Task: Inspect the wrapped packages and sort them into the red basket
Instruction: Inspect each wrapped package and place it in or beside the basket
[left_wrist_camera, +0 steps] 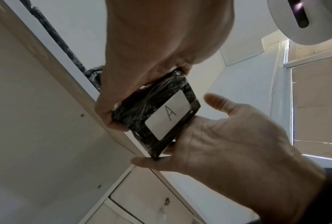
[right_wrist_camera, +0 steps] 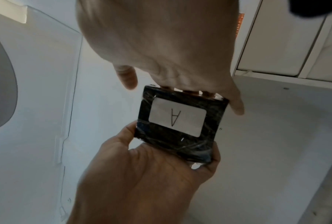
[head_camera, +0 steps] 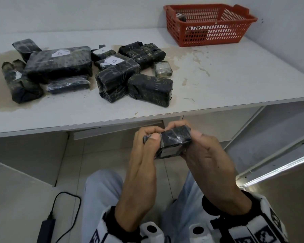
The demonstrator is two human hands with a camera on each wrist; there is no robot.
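A small wrapped package is gripped by the left hand and right hand, fingers clamped on it, below the table's front edge. Other packages are piled left; the red basket is set far right by the wall.

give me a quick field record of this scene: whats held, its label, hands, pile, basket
held: small black package, below the table edge
label: white sticker marked A, on its underside
left hand: grip on the package's left end
right hand: grip on its right end
pile: about a dozen black packages on the table
basket: red, far right of table, at least one dark package inside
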